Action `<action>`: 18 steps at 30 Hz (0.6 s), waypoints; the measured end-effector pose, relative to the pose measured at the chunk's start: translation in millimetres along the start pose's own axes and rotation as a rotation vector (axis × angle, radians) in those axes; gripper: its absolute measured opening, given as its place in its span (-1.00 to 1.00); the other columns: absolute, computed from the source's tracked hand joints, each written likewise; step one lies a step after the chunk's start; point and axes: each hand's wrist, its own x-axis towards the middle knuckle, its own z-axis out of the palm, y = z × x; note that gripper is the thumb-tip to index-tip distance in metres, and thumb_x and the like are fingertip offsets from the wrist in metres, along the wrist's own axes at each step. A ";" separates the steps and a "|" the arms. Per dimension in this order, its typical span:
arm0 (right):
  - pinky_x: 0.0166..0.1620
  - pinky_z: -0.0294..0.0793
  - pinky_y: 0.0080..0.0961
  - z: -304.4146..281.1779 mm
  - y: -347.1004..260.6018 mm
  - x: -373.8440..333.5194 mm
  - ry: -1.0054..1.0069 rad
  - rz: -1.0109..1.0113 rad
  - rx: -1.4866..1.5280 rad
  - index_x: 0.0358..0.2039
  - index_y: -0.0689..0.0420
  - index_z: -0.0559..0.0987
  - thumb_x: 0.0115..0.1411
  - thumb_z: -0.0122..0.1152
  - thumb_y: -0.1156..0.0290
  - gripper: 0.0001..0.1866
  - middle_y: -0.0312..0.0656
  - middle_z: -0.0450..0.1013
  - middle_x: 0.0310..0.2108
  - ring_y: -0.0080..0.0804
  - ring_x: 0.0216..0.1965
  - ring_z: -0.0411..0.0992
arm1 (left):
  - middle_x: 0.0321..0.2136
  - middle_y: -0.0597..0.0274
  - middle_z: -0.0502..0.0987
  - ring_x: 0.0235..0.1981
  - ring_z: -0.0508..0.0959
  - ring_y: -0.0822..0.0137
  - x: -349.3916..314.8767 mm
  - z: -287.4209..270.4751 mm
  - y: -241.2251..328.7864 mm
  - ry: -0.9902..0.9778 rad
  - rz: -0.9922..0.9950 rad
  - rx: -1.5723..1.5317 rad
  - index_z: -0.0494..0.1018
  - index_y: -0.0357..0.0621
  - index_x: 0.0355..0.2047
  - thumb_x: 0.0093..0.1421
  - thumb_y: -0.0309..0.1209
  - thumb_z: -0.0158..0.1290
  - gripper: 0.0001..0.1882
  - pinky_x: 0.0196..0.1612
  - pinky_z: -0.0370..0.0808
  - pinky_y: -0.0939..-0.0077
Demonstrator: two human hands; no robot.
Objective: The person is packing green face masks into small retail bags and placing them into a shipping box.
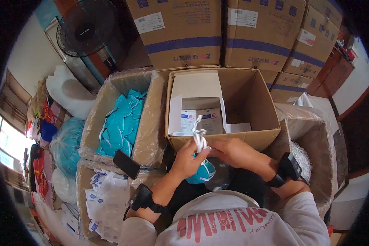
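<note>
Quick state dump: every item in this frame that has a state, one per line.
Left hand: closed on teal mask.
Right hand: pinching white straps.
Teal mask: held, straps bunched upward.
Open carton: flaps open, few packets inside.
Lined box: open, holds teal masks.
Phone: screen dark.
Fan: cannot tell if running.

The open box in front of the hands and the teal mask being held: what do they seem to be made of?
The open box looks like brown corrugated cardboard, matte, with folded flaps. The teal mask, held by the left hand, seems soft non-woven fabric; its white straps, at the right hand, look elastic.

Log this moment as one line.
left hand: holds teal mask | right hand: pinches white straps | open carton ahead
</note>
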 end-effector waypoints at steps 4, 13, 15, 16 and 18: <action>-0.42 0.35 -0.42 -11.1 11.1 -8.8 -0.012 0.207 0.249 -0.37 0.23 0.45 0.12 0.03 0.35 -0.81 -0.01 0.38 -0.50 -0.11 -0.49 0.36 | -0.33 0.22 0.44 -0.31 0.44 0.38 -5.8 -16.1 -15.3 -0.178 -0.247 -0.194 0.36 -0.20 -0.21 0.06 -0.35 0.04 -0.71 -0.22 0.35 0.50; -0.36 0.36 -0.36 16.9 13.0 -5.9 0.124 -0.036 0.180 -0.32 0.24 0.41 0.04 0.02 0.55 -0.85 -0.01 0.37 -0.49 -0.04 -0.43 0.36 | -0.17 0.29 0.37 -0.13 0.35 0.46 1.0 10.8 3.4 -0.343 -0.419 -0.596 0.26 -0.20 -0.05 0.13 -0.34 0.00 -0.61 -0.06 0.29 0.53; -0.35 0.35 -0.27 14.2 11.3 -8.9 0.107 0.002 0.096 -0.36 0.20 0.39 0.01 0.03 0.51 -0.86 0.00 0.36 -0.46 -0.01 -0.40 0.35 | -0.33 0.34 0.42 -0.27 0.40 0.49 -0.7 10.9 10.1 -0.431 -0.610 -0.765 0.35 -0.17 -0.18 0.16 -0.33 -0.05 -0.75 -0.15 0.32 0.59; -0.34 0.35 -0.22 12.8 11.2 -11.3 0.099 0.022 0.055 -0.38 0.18 0.39 -0.01 0.04 0.49 -0.86 0.00 0.36 -0.44 0.01 -0.38 0.35 | -0.36 0.34 0.42 -0.32 0.40 0.50 -2.4 8.8 5.8 -0.461 -0.633 -0.699 0.38 -0.18 -0.23 0.16 -0.29 -0.06 -0.75 -0.21 0.33 0.58; -0.33 0.34 -0.20 15.0 17.7 -19.3 0.026 0.054 0.023 -0.39 0.17 0.36 0.04 0.01 0.44 -0.88 -0.01 0.34 -0.45 0.01 -0.38 0.35 | -0.44 0.35 0.43 -0.41 0.40 0.52 -9.6 4.9 -6.5 -0.515 -0.681 -0.563 0.42 -0.19 -0.33 0.17 -0.20 -0.08 -0.71 -0.32 0.34 0.57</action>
